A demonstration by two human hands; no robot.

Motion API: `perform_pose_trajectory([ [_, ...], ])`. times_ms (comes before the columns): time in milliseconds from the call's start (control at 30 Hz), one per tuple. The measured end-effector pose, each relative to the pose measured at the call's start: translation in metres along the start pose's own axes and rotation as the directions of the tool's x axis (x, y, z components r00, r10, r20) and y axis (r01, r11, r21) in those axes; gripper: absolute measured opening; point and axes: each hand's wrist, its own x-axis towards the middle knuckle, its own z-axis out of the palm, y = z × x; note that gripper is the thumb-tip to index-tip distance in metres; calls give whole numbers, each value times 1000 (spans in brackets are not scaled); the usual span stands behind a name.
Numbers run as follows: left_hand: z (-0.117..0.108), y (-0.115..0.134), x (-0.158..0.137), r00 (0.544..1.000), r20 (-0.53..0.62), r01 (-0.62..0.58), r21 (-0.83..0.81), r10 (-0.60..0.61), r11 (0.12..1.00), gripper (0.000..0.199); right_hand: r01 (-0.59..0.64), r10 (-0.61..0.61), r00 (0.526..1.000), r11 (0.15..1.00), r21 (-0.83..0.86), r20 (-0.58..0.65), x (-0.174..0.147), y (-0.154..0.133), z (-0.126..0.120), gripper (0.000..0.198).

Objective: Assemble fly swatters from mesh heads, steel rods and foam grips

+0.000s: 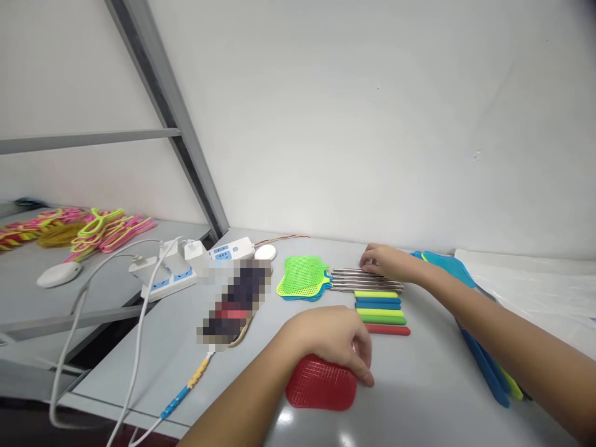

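My left hand (333,338) is curled over the upper edge of a red fly swatter head (321,385), which it grips; the neck is hidden under the hand. Farther back, my right hand (384,261) has its fingers closed at the far side of a row of metal rods (361,280), seemingly on the rearmost rod. To the left of these rods lie stacked swatter heads, a green one (305,273) on top with yellow and blue below. In front of the rods are several coloured handles: yellow, blue (378,303), green (382,320) and red (386,329).
Left on the grey table are a blurred-out phone (235,304) with a cable, power strips (170,284) with chargers, and a white round object (265,252). More blue swatters (449,267) and plastic sheeting (526,282) lie right. A metal post (172,124) stands at left.
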Motion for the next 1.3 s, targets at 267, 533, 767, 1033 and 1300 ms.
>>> perform_pose_trajectory([
  [267, -2, -2, -3, 999, -3, 36, 44, -35, 998, 27, -15, 13, 1000, 994, -111, -19, 6, -8, 3, 13],
  [533, -5, -2, -11, 985, -168, 62, 182, -31, 981, 18, -211, 195, 922, 978, -10, -333, -51, -40, -36, 16],
  [767, 0, 3, -1, 926, -373, 62, 296, 56, 953, 20, 64, 369, 719, 809, 584, -589, -119, -84, -34, 4],
  [1033, 9, 8, 12, 902, -419, 92, 422, 104, 902, 8, 229, 410, 745, 585, 778, -527, -129, -83, 11, 7],
  [1300, 7, 17, 7, 926, -368, 102, 452, 81, 886, 9, 228, 427, 725, 590, 774, -540, -124, -77, 28, 10],
])
